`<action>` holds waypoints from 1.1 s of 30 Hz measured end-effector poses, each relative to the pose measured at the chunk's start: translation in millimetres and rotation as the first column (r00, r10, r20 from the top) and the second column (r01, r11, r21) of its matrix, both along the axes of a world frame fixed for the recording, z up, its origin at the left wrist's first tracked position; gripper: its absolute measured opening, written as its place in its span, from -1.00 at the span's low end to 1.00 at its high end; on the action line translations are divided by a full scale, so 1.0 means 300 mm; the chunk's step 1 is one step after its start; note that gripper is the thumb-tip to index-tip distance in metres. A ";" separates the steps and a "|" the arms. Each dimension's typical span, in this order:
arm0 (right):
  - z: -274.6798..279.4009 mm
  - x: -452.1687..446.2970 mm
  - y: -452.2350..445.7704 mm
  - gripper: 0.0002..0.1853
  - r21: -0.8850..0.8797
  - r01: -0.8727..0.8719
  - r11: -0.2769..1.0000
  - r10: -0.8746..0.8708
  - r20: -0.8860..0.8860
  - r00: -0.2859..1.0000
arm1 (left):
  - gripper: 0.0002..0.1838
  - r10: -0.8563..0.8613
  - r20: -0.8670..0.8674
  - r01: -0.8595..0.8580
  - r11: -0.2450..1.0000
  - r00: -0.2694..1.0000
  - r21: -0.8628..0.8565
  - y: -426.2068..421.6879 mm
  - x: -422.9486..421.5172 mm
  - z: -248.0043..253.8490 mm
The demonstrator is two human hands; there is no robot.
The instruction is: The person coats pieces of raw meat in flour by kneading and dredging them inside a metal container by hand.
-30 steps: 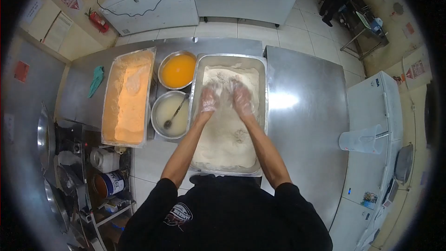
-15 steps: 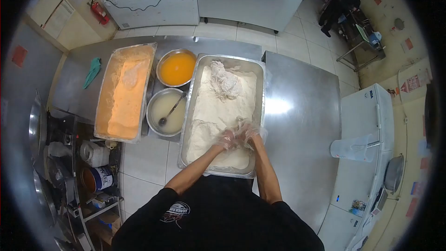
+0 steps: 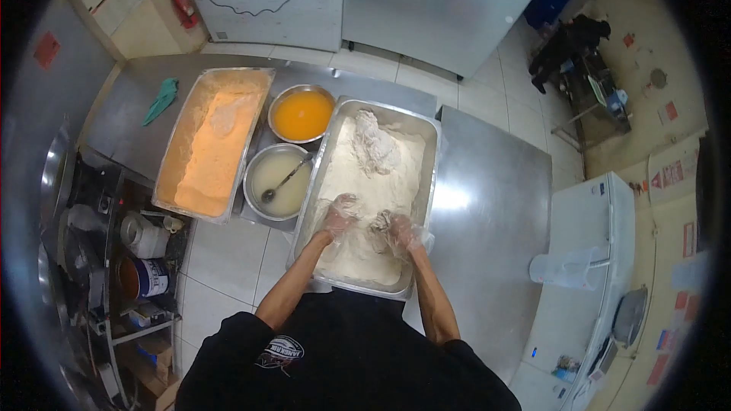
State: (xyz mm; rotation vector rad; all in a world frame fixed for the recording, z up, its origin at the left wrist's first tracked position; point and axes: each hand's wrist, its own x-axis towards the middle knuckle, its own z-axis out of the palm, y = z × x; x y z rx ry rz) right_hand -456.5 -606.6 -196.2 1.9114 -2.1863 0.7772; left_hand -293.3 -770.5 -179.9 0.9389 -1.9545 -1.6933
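Note:
Both hands wear clear plastic gloves and work in a deep metal tray point(image 3: 435, 175) of pale flour point(image 3: 343, 175). My left hand point(image 3: 339, 215) rests on the flour at the tray's left side, fingers loosely apart with nothing visible in them. Close to the right wall, my right hand point(image 3: 404, 231) has its fingers around a small flour-coated piece point(image 3: 381, 221), whose kind I cannot make out. Farther back in the same tray lies a heap of floured pieces point(image 3: 376, 144), possibly chicken.
Left of the tray stand a bowl of orange liquid point(image 3: 303, 114) and a bowl of cloudy liquid point(image 3: 283, 175) with a ladle point(image 3: 288, 179). Beyond them is a tray of orange powder point(image 3: 205, 171). A green glove point(image 3: 161, 100) lies farther left. Another person point(image 3: 571, 46) is at the back right.
My hands were close together and have moved apart. The left hand has shifted left and away from me over the flour; the right stays near the right wall. The view has turned slightly.

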 end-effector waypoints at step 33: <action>0.293 -0.076 -0.337 -0.62 0.149 0.224 0.963 -0.216 -0.069 0.974 | -0.33 0.288 -0.194 -0.052 0.670 0.938 0.740 -0.089 -0.142 0.145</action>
